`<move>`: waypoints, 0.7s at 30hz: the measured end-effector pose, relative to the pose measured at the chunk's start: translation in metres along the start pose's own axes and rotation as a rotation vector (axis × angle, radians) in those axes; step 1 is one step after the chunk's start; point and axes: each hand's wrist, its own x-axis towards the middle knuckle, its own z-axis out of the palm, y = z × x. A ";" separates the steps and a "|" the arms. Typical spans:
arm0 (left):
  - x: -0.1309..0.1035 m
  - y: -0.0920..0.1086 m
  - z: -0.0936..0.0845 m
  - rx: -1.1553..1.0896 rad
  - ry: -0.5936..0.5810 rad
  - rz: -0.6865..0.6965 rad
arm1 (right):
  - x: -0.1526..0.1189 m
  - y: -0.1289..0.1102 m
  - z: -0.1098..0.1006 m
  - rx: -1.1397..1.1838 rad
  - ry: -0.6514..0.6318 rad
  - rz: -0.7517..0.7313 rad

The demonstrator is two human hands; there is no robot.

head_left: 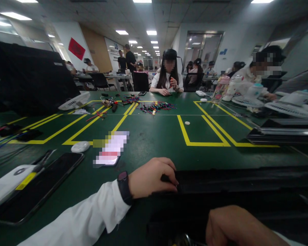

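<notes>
Black, flat and long, a case (233, 181) lies along the green bench's near edge; left hand (151, 177) grips its end, steadying it, while right hand (236, 225) rests clenched beside it.

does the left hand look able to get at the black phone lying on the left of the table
Probably yes. The left hand rests on the near edge of a long black item, fingers curled over it. The black phone lies flat to its left, with only bare green table showing between them.
</notes>
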 end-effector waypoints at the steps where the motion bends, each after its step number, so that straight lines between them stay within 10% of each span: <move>1: 0.000 0.000 0.000 0.001 0.007 0.000 | 0.003 0.003 0.004 -0.024 0.000 0.002; 21: 0.000 0.001 -0.006 0.008 -0.097 0.040 | 0.006 -0.056 -0.041 0.165 0.062 0.212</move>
